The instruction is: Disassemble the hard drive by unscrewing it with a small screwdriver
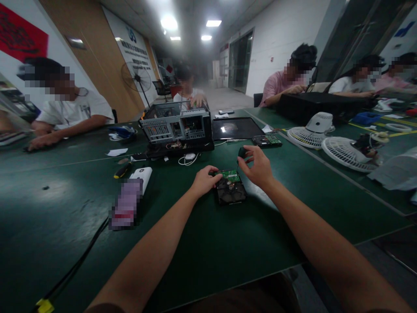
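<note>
A hard drive [230, 190] lies on the green table [202, 243] with its green circuit board [231, 175] facing up. My left hand [204, 180] is closed on the drive's far left corner and steadies it. My right hand [257, 165] grips a dark-handled screwdriver [241, 153] upright, its tip down on the circuit board's right side.
An open computer case [176, 126] stands behind the drive, with a black panel [235, 128] and a second circuit board [267, 140] to its right. A white box [142, 176], a yellow-black screwdriver [123, 171] and a cable lie left. Fan parts [312, 130] sit right. Several people sit around.
</note>
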A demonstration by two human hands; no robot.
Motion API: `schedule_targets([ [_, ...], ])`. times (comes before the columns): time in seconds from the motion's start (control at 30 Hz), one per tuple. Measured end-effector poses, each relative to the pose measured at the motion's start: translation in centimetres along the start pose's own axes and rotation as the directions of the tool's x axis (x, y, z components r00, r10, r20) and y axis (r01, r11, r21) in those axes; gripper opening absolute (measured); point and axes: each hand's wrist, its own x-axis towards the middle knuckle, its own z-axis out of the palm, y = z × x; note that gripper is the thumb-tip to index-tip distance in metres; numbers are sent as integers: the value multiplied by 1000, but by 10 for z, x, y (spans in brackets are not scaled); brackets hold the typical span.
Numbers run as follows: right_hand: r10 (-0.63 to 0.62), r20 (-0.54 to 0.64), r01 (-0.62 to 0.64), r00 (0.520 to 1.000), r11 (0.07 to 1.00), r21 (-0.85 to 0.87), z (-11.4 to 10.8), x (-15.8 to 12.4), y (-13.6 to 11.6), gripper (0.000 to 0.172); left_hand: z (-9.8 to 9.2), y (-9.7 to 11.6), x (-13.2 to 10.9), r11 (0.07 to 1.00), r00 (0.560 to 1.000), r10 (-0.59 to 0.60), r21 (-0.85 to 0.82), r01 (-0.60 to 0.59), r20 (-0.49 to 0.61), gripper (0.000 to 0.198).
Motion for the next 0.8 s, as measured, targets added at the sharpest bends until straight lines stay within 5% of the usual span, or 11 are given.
schedule_targets([
  [0.8,-22,-5,22,1000,1000,2,0,3,2,33,-1,2,0,1000,1000,-4,-18,4,5,39],
])
